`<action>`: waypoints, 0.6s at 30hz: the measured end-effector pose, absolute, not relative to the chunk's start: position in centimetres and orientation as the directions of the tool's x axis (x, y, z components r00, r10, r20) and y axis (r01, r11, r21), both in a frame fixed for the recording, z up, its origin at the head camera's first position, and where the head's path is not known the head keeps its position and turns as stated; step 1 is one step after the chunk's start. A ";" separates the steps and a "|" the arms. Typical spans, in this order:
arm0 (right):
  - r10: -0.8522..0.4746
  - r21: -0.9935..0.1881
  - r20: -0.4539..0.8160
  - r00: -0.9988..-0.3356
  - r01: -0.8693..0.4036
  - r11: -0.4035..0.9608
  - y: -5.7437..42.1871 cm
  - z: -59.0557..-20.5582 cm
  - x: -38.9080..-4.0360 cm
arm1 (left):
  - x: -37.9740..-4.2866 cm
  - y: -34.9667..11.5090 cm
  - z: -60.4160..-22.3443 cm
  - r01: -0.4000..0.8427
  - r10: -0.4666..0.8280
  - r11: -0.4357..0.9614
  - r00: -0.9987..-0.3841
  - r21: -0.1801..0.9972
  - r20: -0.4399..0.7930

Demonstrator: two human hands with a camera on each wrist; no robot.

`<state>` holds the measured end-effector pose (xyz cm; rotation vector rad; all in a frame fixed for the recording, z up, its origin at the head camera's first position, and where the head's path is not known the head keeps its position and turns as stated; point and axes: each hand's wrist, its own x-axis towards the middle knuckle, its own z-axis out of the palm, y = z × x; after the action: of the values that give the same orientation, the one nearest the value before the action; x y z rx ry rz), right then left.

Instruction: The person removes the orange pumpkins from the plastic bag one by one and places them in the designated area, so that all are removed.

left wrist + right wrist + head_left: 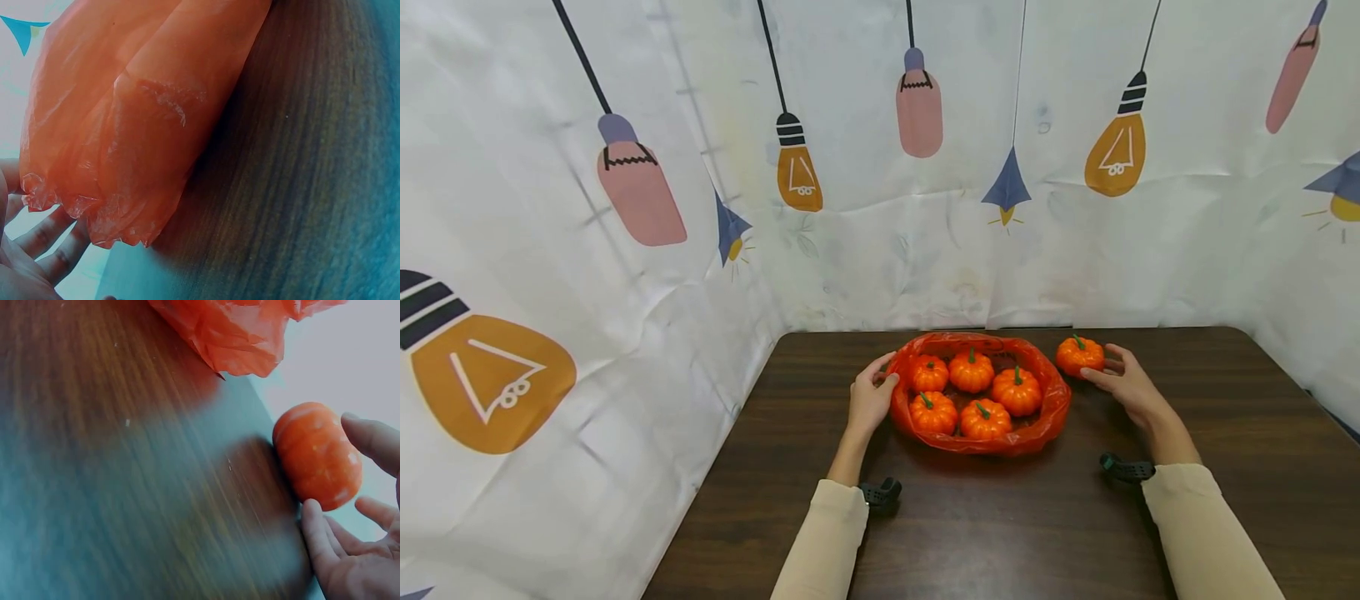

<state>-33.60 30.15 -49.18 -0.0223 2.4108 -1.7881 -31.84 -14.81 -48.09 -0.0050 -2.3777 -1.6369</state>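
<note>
A red plastic bag (992,444) lies spread on the table with its mouth up and several small orange pumpkins (1017,390) with green stems inside. At its left end my left hand (870,398) holds the rim. In the left wrist view, fingers (47,234) reach behind the bag's crinkled edge (119,231). Just right of the bag, another small pumpkin (1079,357) rests on the table. Around its right side my right hand (1125,385) has its thumb and fingers spread. A fingertip touches the pumpkin's lower end (319,456) in the right wrist view.
The dark wooden table (1000,525) ends at its back edge behind the bag. A white curtain (880,267) printed with lamps and bulbs hangs behind it and along the left. Black bands (1126,468) circle both wrists.
</note>
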 end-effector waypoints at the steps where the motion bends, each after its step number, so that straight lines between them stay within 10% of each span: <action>1: -0.107 -0.958 -0.104 -0.989 0.070 0.277 30.2 -49.2 -33.5 | -31.9 -14.8 -48.1 0.147 -0.140 0.369 -0.967 0.918 0.212; 18: -0.123 -0.966 -0.164 -0.979 0.134 0.220 31.0 -49.0 -32.3 | -31.9 -14.8 -48.2 0.152 -0.148 0.382 -0.964 0.912 0.222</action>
<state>-32.29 31.04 -49.03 0.0103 2.2850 -1.8429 -31.85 -14.77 -48.16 -0.0034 -2.3767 -1.6109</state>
